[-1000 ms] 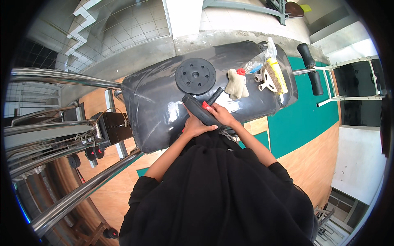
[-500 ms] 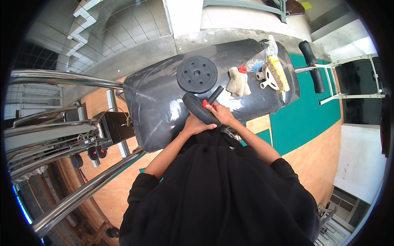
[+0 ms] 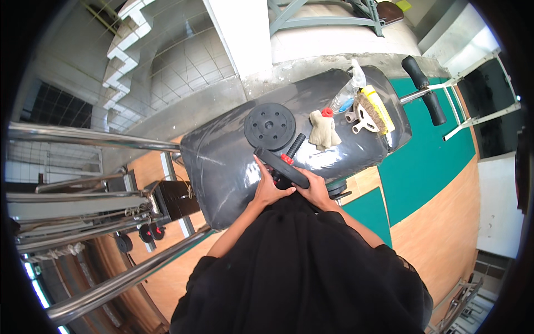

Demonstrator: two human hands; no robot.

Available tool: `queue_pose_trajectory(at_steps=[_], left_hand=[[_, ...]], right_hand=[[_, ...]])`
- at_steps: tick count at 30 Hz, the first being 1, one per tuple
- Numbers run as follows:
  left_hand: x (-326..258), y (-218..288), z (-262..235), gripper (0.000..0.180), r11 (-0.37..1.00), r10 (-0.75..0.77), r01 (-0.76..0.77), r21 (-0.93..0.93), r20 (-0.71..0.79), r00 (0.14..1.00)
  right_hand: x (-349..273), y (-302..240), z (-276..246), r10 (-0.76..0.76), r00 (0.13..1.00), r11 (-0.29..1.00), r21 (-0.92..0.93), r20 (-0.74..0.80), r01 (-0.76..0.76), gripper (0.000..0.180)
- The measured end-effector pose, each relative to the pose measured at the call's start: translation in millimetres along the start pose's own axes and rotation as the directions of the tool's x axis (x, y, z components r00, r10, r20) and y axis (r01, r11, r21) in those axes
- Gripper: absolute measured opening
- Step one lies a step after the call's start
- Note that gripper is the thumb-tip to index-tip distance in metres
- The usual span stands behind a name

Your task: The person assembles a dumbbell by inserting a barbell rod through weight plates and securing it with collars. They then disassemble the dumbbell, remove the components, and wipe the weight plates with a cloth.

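Observation:
Close to my body, at the near edge of a padded bench [image 3: 222,189] with a shiny dark cover, I hold a dumbbell [image 3: 282,168]. Its black plate is tilted on edge, and a ribbed threaded bar end [image 3: 296,146] with a red collar nut [image 3: 287,158] points away from me. My left hand [image 3: 268,190] grips the plate's left side, thumb toward me. On the right side of the plate, my right hand [image 3: 315,190] is closed round the rim. The dumbbell's near end is mostly hidden. Just beyond lies a loose black weight plate [image 3: 270,127], flat on the bench.
To the right on the bench are a beige cloth [image 3: 324,132] with a red piece [image 3: 327,112] at its top, a clear spray bottle [image 3: 346,96], a cream-handled brush [image 3: 364,123] and a yellow item [image 3: 379,107]. Chrome bars [image 3: 128,273] stand left; green matting [image 3: 428,150] lies right.
My right hand has moved from the red collar nut down to the plate's right rim. My left hand has shifted up along the plate. The view has tilted slightly.

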State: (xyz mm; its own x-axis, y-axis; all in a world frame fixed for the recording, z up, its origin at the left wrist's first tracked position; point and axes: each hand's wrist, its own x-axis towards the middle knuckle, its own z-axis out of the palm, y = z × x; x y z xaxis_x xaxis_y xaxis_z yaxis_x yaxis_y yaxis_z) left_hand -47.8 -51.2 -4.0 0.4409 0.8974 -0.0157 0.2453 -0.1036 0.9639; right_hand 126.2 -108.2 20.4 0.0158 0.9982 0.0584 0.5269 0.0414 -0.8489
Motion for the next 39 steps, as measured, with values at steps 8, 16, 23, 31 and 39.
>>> queue_pose_trajectory(at_steps=[8,16,23,31,39], left_hand=[[66.0,61.2,-31.3,0.125,0.852,0.223,-0.292,-0.435,-0.204,0.953],[19.0,77.0,-103.1,0.086,0.980,0.183,-0.195,0.041,-0.574,0.798],[4.7,64.8,-73.1,0.093,0.972,0.194,-0.115,0.207,-0.419,0.887],[-31.5,-28.6,-64.1,0.069,0.986,-0.168,0.141,-0.091,-0.481,0.861],[-22.9,-6.5,-63.8,0.057,0.981,-0.061,0.150,0.127,-0.529,0.846]], right_hand=[[108.4,-52.1,-69.1,-0.506,0.861,0.819,-0.292,0.038,0.494,0.066],[192.1,-172.3,-131.0,-0.600,0.617,0.448,-0.425,0.509,0.787,0.051],[205.3,-155.1,-41.0,-0.463,0.249,0.223,-0.161,0.851,0.961,0.053],[206.6,-95.8,71.1,-0.398,0.157,0.334,-0.017,0.904,0.942,0.042],[232.6,-44.4,51.2,-0.259,0.537,0.707,-0.221,0.803,0.672,0.089]])
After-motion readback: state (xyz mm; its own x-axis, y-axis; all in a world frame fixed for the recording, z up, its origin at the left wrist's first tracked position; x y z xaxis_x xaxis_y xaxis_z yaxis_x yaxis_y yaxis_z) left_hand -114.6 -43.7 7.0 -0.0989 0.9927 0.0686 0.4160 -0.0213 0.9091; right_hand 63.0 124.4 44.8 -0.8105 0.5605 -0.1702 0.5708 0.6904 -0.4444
